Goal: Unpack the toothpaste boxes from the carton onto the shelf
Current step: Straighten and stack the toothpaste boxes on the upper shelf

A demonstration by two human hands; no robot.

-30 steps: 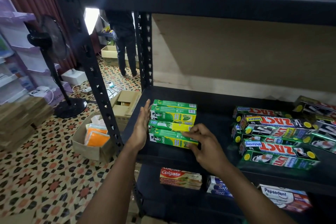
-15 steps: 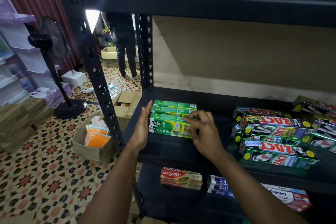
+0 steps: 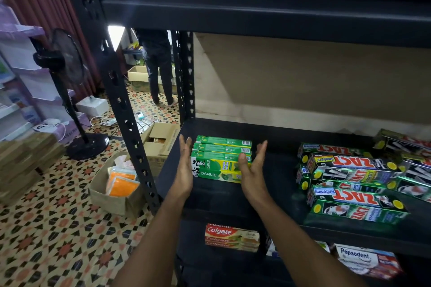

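Green Darlie toothpaste boxes (image 3: pixel 221 161), stacked at the left end of the shelf (image 3: pixel 275 184). Left hand (image 3: pixel 185 170) and right hand (image 3: pixel 253 170) flank the stack, each grip open, fingers straight; apparently the squaring step. Next: fetch more from the floor carton (image 3: pixel 161 140).

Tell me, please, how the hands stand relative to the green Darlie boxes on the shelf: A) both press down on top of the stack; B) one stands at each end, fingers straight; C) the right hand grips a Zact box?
B: the left hand stands upright at the left end of the Darlie boxes and the right hand at their right end, both with fingers straight.
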